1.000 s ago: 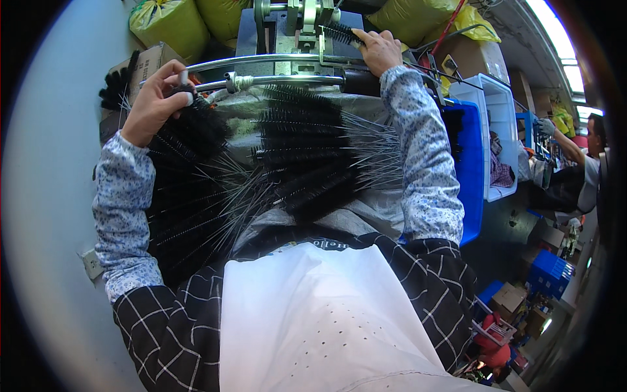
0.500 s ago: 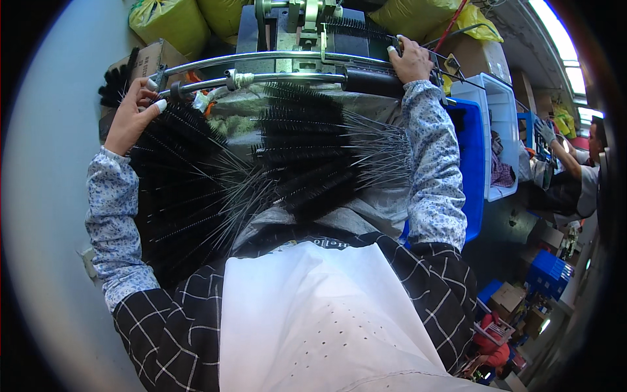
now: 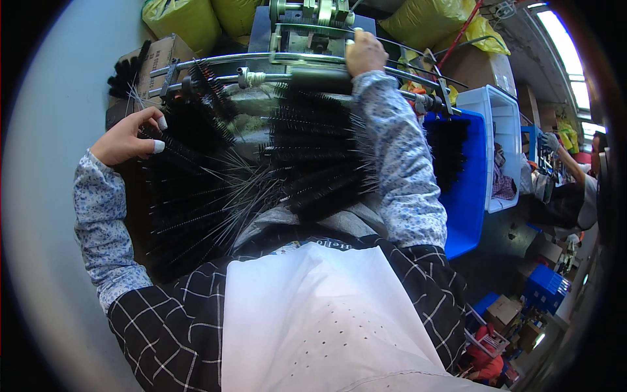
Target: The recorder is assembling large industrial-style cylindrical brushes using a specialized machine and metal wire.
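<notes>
My left hand [image 3: 132,136] hovers at the left, thumb and forefinger apart, with white covers on the fingertips and nothing between them. Just below it spreads a heap of black wire-stemmed brushes [image 3: 189,186]. A tilted brush [image 3: 212,91] lies across the left end of the metal rails [image 3: 225,59]. My right hand [image 3: 366,52] is closed at the machine, just above the rails; its grip is hidden from view. Beside it, a black sleeve [image 3: 320,80] on the front rail is blurred. Another pile of brushes [image 3: 313,144] fans out in the middle, partly behind my right forearm.
The machine [image 3: 313,42] stands at the back centre. A blue bin [image 3: 467,222] with black brushes and a white bin [image 3: 490,98] stand at right. Yellow sacks [image 3: 183,26] and a cardboard box [image 3: 170,55] are behind. A co-worker [image 3: 575,176] works at far right.
My right hand and the black sleeve have moved left along the rails. My left hand has come off the rail's left end and dropped lower. A tilted brush now shows at that end.
</notes>
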A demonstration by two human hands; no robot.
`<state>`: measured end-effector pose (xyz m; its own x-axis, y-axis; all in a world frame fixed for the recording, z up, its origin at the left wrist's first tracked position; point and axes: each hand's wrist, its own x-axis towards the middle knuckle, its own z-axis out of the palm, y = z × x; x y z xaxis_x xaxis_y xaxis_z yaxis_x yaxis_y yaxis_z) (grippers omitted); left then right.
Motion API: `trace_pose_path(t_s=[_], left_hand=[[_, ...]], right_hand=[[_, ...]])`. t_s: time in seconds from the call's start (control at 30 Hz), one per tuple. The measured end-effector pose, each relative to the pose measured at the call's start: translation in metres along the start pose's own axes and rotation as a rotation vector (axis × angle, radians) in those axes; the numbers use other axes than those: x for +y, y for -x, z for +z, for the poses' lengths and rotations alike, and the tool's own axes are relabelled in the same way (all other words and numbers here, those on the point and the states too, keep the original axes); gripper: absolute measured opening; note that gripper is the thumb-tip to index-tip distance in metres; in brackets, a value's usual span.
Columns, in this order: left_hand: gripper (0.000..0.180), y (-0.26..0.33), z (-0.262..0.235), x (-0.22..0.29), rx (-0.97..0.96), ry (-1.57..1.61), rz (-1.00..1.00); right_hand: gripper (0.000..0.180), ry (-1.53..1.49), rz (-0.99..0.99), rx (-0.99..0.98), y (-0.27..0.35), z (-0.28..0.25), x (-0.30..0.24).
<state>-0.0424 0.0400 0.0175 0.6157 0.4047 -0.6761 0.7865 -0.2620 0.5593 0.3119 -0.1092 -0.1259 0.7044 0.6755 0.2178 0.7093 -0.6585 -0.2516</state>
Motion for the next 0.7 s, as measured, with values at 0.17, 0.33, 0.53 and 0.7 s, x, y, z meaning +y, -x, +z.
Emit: trace_pose_path(t_s=[0.17,0.33,0.53,0.7], left_hand=[[0.03,-0.003,0.008,0.007,0.098,0.12,0.147],[0.023,-0.002,0.009,0.0,0.275,0.311,0.319],[0.018,0.054,-0.037,-0.032,0.586,0.321,0.694],[0.026,0.11,-0.101,-0.097,0.839,0.695,0.865]], right_hand=[[0.019,-0.003,0.008,-0.019,0.005,0.006,-0.045],[0.023,-0.004,-0.027,-0.051,0.006,0.003,-0.026],[0.033,0.011,-0.074,-0.025,-0.003,-0.01,0.061],[0.037,-0.015,-0.165,-0.031,-0.015,-0.015,0.13]])
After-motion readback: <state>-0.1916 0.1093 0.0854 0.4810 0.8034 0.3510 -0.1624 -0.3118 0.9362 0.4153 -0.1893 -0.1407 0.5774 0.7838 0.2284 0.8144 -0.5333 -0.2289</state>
